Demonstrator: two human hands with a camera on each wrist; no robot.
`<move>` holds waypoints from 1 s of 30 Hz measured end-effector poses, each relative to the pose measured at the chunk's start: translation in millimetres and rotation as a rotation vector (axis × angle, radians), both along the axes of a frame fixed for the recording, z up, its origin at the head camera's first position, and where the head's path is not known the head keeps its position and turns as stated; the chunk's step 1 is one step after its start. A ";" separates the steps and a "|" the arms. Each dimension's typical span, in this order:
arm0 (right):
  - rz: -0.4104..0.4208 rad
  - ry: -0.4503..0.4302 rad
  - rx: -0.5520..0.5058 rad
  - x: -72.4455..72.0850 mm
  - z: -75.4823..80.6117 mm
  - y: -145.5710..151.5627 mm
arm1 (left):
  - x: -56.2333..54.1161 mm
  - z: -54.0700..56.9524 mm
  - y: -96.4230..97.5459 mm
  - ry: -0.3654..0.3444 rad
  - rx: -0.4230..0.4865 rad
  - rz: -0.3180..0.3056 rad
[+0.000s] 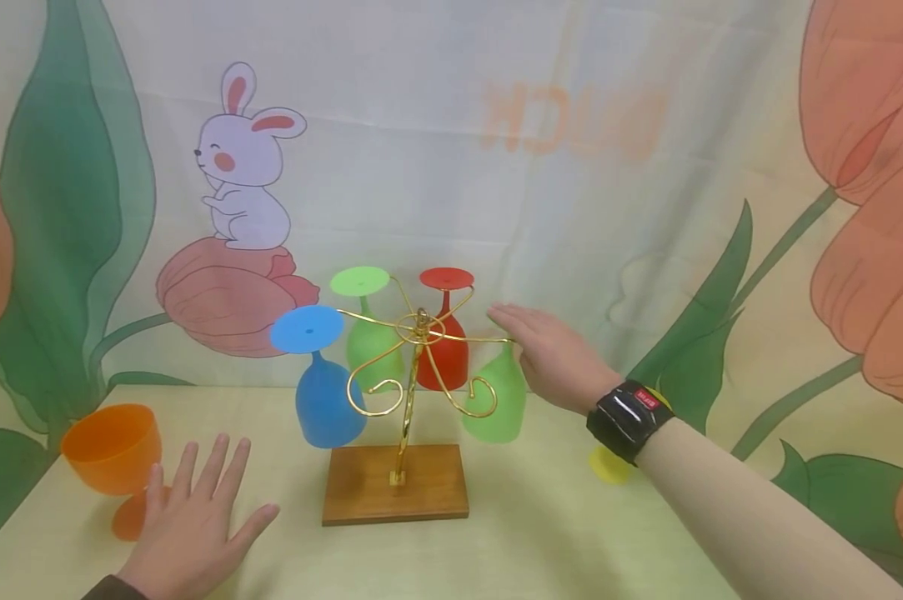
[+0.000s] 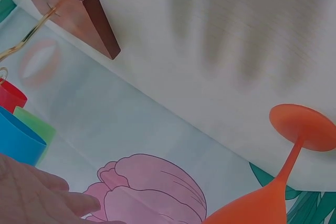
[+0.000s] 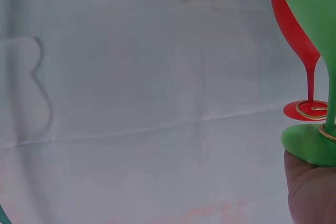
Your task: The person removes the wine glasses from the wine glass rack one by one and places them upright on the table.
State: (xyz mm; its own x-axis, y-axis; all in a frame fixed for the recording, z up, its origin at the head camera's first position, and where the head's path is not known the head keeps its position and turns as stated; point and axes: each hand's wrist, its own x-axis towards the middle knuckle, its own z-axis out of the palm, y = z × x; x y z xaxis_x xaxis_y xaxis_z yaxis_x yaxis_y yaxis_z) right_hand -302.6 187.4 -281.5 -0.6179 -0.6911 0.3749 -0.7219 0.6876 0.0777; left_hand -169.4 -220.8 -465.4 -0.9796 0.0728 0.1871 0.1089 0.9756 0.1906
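Four cups (image 1: pixel 331 404) hang upside down on rack (image 1: pixel 376 493); right hand (image 1: pixel 556 352), fingers together, touches right green cup (image 1: pixel 498 408), apparently seating it. Left hand (image 1: pixel 194 527), fingers spread, beside upright orange cup (image 1: pixel 113 454), worktop's (image 1: pixel 556 525) left; next move likely calls for gripping that.

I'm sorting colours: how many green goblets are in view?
2: a green goblet at the rack's back left, another at its right, base under the right hand. None seems hidden.

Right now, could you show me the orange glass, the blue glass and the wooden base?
Orange glass (image 1: pixel 113 462), head view: side of its bowl.
Blue glass (image 1: pixel 329 407), head view: its upside-down bowl.
Wooden base (image 1: pixel 394 502), head view: bare top.
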 end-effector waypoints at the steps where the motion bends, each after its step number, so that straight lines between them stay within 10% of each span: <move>1: -0.004 -0.012 -0.002 1.1 0.4 1.3 | 0.1 -0.4 0.2 -0.002 0.000 -0.001; 30: 0.119 -0.020 0.041 30.9 28.5 -10.6 | -0.6 -5.1 8.1 -0.053 0.012 0.001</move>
